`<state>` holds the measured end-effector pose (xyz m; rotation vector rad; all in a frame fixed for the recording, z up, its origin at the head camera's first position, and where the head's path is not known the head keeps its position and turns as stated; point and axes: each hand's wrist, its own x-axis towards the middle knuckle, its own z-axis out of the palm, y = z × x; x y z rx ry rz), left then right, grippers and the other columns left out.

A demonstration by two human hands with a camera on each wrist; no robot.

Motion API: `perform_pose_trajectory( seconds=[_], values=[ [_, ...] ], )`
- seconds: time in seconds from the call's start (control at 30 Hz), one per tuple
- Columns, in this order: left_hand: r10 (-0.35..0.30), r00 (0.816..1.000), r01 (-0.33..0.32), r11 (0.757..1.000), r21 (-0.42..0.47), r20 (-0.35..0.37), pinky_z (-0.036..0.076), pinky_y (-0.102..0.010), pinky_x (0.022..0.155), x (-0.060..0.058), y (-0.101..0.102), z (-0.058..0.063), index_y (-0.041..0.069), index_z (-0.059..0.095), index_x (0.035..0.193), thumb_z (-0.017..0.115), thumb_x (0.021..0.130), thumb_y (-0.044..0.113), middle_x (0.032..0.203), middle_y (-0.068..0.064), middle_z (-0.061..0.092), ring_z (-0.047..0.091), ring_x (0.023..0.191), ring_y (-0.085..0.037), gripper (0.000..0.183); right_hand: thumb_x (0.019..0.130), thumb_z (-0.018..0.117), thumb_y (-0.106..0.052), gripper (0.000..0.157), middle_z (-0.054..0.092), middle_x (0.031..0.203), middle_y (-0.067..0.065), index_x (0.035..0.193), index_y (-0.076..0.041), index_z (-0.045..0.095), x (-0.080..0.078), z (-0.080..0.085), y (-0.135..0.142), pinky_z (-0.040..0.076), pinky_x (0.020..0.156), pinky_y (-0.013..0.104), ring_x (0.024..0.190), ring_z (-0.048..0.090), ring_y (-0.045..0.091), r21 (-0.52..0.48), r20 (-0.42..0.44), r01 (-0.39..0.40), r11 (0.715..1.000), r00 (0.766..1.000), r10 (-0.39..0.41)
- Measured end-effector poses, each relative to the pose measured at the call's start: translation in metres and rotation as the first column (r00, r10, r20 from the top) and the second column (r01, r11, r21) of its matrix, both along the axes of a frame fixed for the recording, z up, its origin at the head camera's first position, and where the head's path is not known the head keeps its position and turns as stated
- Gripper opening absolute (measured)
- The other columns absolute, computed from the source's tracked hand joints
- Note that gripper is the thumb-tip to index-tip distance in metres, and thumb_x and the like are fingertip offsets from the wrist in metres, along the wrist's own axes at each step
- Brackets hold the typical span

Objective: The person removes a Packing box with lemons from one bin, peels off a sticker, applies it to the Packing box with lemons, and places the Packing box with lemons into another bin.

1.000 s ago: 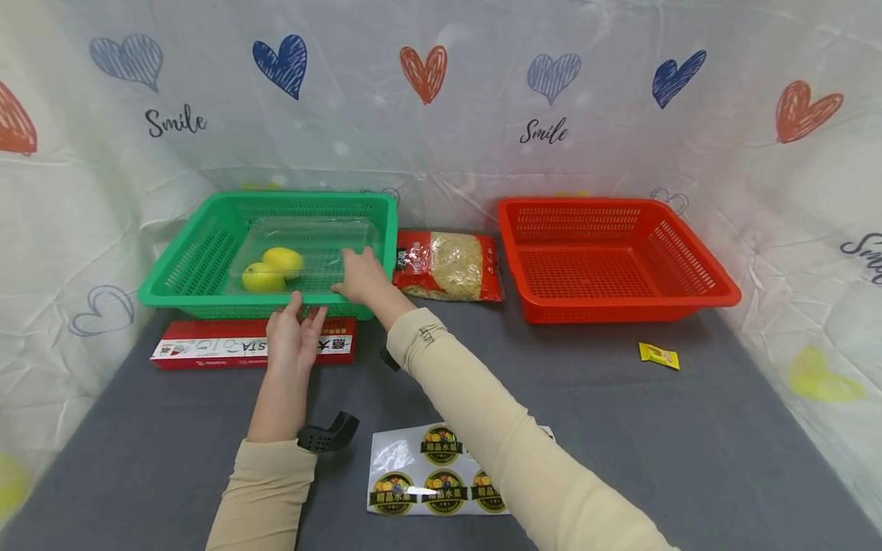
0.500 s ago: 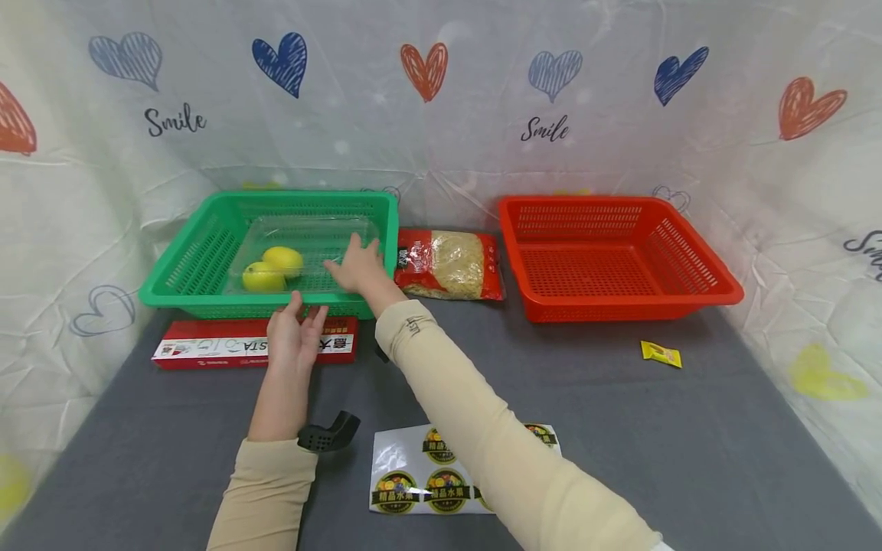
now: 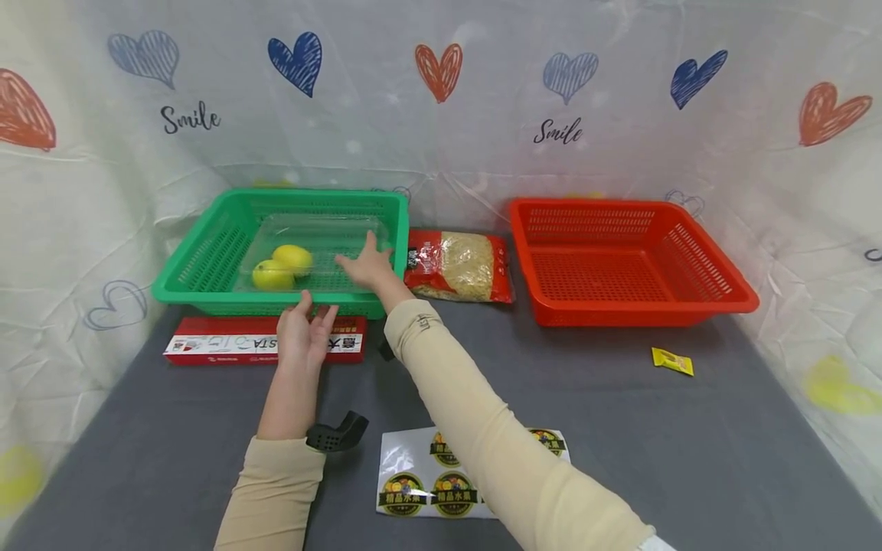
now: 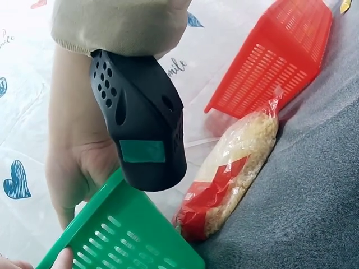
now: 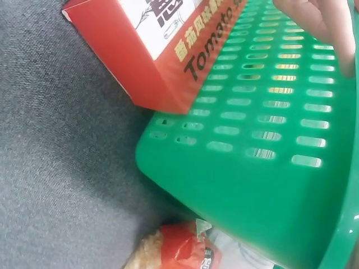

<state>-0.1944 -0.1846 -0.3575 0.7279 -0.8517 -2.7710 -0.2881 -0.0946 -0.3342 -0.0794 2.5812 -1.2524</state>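
Observation:
A clear plastic container (image 3: 324, 229) lies in the green basket (image 3: 168, 289) at the far left, with two yellow lemons (image 3: 273, 275) at its left end. My right hand (image 3: 375, 269) reaches over the basket's front right corner, fingers spread at the container's right end; whether they touch it I cannot tell. My left hand (image 3: 301, 334) is at the basket's front, thumb and fingers extended, with fingertips against the wall and rim. In the left wrist view, the right hand (image 4: 84, 162) reaches down behind the rim, its fingertips hidden. The right wrist view shows the left hand's fingers (image 5: 320, 25) at the basket wall.
A red pasta box (image 3: 220, 340) lies before the green basket, partly behind my left hand. A bag of noodles (image 3: 463, 265) stands between it and the red basket (image 3: 634, 310). A small yellow packet (image 3: 672, 361) and a sticker sheet (image 3: 406, 459) lie on the grey cloth.
My right hand has moved slightly farther back over the container and its fingers have spread. The left hand stays at the basket front. The head view has shifted a little.

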Motion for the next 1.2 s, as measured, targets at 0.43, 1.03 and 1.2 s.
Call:
perform_pose_trajectory(
  seconds=[0.43, 1.03, 1.2],
  values=[
    [0.001, 1.000, -0.001, 1.000, -0.005, 0.008, 0.039, -0.029, 0.096, 0.0004, -0.0031, 0.0007, 0.022, 0.006, 0.145, 0.044, 0.095, 0.018, 0.131, 0.000, 0.031, 0.033, 0.123, -0.016, 0.063, 0.092, 0.054, -0.032, 0.071, 0.055, 0.122, 0.017, 0.147, -0.032, 0.010, -0.0090, -0.0017, -0.0017, 0.042, 0.052, 0.029, 0.054, 0.048, 0.016, -0.158, 0.048, -0.015, 0.987, 0.999, 0.023],
    [0.001, 1.000, -0.001, 0.998, -0.057, 0.008, 0.039, -0.031, 0.097, -0.0003, -0.0011, 0.0001, 0.019, 0.006, 0.144, 0.043, 0.095, 0.018, 0.126, -0.001, 0.033, 0.039, 0.114, -0.015, 0.061, 0.094, 0.053, -0.022, 0.047, 0.059, 0.071, 0.010, 0.138, -0.025, 0.038, -0.0021, 0.0018, -0.0008, 0.031, 0.038, 0.029, 0.034, 0.023, 0.012, -0.254, -0.014, 0.004, 0.967, 1.000, -0.008],
    [-0.011, 1.000, 0.012, 0.997, -0.073, 0.018, 0.040, -0.029, 0.095, 0.0004, -0.0001, 0.0009, 0.019, 0.005, 0.144, 0.043, 0.095, 0.018, 0.123, -0.001, 0.033, 0.041, 0.110, -0.014, 0.062, 0.093, 0.054, -0.022, 0.045, 0.059, 0.082, 0.008, 0.136, -0.024, 0.041, -0.0012, 0.0007, 0.0003, 0.031, 0.037, 0.028, 0.034, 0.024, 0.012, -0.258, -0.035, 0.020, 0.966, 0.999, -0.030]
  ],
)
